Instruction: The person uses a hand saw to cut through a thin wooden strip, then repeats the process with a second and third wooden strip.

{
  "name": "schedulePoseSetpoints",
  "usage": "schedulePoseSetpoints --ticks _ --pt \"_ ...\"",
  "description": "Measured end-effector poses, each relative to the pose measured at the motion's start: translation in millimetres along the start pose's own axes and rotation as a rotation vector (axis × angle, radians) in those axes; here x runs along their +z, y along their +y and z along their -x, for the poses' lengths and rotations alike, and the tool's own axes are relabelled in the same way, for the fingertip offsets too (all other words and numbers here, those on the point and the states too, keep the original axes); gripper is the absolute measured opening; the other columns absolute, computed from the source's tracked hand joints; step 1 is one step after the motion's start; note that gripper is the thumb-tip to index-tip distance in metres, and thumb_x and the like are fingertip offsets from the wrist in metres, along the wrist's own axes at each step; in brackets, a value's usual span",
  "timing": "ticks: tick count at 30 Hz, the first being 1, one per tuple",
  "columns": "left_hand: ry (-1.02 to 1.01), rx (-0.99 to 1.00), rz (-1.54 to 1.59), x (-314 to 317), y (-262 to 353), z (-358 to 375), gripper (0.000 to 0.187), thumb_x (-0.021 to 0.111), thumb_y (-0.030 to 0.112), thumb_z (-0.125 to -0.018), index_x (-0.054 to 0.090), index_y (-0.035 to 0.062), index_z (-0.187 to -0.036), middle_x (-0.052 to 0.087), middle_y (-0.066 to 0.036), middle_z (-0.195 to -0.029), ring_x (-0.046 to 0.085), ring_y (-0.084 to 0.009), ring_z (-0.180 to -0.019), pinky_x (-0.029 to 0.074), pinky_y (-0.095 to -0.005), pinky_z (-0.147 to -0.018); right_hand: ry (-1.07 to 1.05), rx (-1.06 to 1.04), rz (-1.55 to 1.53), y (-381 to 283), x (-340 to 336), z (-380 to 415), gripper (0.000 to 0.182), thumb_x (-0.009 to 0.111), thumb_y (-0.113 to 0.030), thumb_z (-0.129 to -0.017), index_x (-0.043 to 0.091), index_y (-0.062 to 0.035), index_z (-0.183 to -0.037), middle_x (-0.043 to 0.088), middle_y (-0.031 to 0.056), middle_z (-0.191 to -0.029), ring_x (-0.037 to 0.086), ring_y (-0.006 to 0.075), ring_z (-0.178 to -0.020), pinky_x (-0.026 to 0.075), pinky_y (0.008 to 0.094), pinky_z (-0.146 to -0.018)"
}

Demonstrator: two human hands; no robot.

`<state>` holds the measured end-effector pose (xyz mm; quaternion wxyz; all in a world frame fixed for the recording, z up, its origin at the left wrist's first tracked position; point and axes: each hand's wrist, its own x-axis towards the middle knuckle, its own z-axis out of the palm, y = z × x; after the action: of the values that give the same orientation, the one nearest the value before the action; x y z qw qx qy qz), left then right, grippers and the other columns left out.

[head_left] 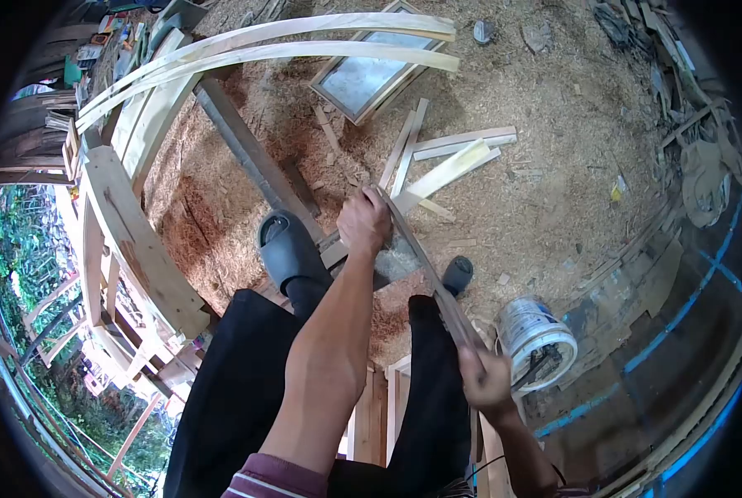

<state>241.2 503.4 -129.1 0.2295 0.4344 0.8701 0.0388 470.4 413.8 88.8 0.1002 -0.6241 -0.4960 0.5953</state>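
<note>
A long, narrow grey-brown strip (427, 267) runs slantwise between my two hands, over the gap between my legs. At its far end, my left hand (364, 221) is closed round it. My right hand (484, 380) grips the near end, beside my right knee and just left of a white bucket (543, 342); motion blurs it slightly. Below the strip, a pale board (447, 177) points away from me on the floor, its near end close to my left hand. Short pale wood pieces (464, 143) lie around that board.
Sawdust covers the floor (553, 207). A framed pane (369, 79) lies at the back under long curved boards (263, 51). A dark beam (242, 137) stretches towards my left sandal (286, 249). Thick curved timber (138, 241) stands at left; scraps (703, 178) lie along the right.
</note>
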Motion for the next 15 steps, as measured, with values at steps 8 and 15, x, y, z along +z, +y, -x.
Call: schedulePoseSetpoints --ticks 8,15 --pt "-0.02 0.024 0.006 -19.5 10.1 -4.8 0.044 0.039 0.033 -0.089 0.064 -0.0013 -0.077 0.063 -0.027 -0.075 0.063 -0.0432 -0.072 0.05 -0.0494 -0.069 0.157 -0.238 0.186 -19.8 53.9 -119.3 0.034 0.056 -0.027 -0.089 0.061 0.0018 -0.072 0.053 0.0196 -0.055 0.057 0.0353 -0.05 0.045 0.0401 -0.05" --pt "0.02 0.111 -0.062 -2.0 -2.5 0.6 0.038 0.042 0.031 -0.087 0.062 0.0011 -0.075 0.063 -0.023 -0.074 0.062 -0.0422 -0.069 0.051 -0.0486 -0.066 -0.029 0.106 0.072 1.3 -6.4 19.5 0.029 0.056 -0.025 -0.089 0.062 -0.0015 -0.072 0.054 0.0144 -0.055 0.06 0.0264 -0.049 0.045 0.0364 -0.049"
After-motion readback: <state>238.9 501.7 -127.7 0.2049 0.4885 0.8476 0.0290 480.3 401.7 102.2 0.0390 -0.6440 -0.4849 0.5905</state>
